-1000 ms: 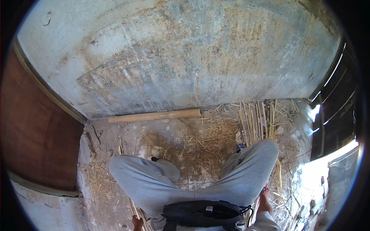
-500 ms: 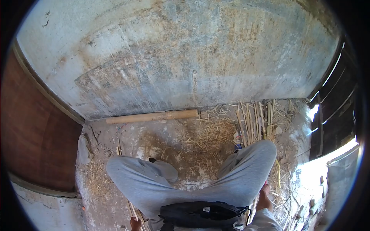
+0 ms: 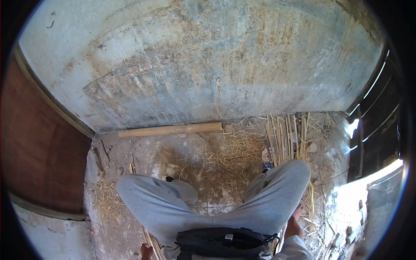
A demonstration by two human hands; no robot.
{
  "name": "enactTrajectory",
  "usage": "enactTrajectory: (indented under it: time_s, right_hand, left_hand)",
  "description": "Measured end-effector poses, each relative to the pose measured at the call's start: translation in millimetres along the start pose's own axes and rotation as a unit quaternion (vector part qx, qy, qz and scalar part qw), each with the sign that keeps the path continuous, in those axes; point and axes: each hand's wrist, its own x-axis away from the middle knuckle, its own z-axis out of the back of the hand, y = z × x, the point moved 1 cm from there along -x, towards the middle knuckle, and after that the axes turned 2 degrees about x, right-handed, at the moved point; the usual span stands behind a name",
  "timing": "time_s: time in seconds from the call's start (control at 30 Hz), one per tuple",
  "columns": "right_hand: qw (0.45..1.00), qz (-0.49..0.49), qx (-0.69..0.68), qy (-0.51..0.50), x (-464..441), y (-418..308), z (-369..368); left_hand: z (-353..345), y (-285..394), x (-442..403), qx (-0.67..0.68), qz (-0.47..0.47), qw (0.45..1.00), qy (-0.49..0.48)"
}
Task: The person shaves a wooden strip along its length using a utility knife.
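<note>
My left hand [image 3: 146, 251] is low at the bottom edge, its fingers curled against thin bamboo strips [image 3: 151, 240] that run beside and under my left thigh. Part of that hand is cut off by the frame. On the other side, my right hand [image 3: 296, 215] is down by the outside of my right thigh, fingers bent inward and partly hidden by the leg. Whatever it grips cannot be made out. Light strips [image 3: 284, 229] show between that forearm and my thigh. Grey trousers [image 3: 149, 201] cover my spread knees, with a black waist bag [image 3: 225, 242] across my lap.
A bamboo pole [image 3: 171, 129] lies along the base of a stained wall [image 3: 216, 56]. Several split bamboo strips [image 3: 286, 134] lie beyond my right knee. Shavings [image 3: 229, 151] litter the floor. A brown door panel [image 3: 43, 143] stands left; dark slats [image 3: 377, 121] stand right.
My left hand has shifted slightly left. My right hand and forearm have moved a little left, closer against the thigh; a bit of red seen by its fingers no longer shows.
</note>
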Motion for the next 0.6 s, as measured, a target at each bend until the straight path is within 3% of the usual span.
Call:
enactTrajectory:
  time_s: [0.03,0.1,0.23,0.3,0.43,0.5,0.6]
  right_hand:
    - [1.000,0.001,0.000,0.000,-10,6,-13]
    - [0.990,-0.041,0.044,-0.127,-23,11,-27]
    - [0.989,0.004,-0.013,-0.148,-20,7,5]
    - [0.990,0.027,0.034,-0.131,-8,-9,34]
    - [0.993,0.063,0.042,-0.092,-7,1,33]
    - [0.999,0.031,-0.039,0.007,-4,2,30]
    - [0.998,0.017,-0.061,0.014,4,11,42]
  left_hand:
    - [-5,-2,-3,0.001,0.001,1.000,0.001]
    - [-11,-1,-7,0.071,-0.032,0.994,0.080]
    - [-9,5,-10,0.096,-0.012,0.992,0.081]
    - [3,11,-8,0.115,0.023,0.993,0.026]
    - [-12,-7,-12,0.125,0.003,0.989,0.076]
    - [-2,1,-8,0.084,0.014,0.996,0.039]
    - [2,3,-1,0.038,0.001,0.999,0.002]
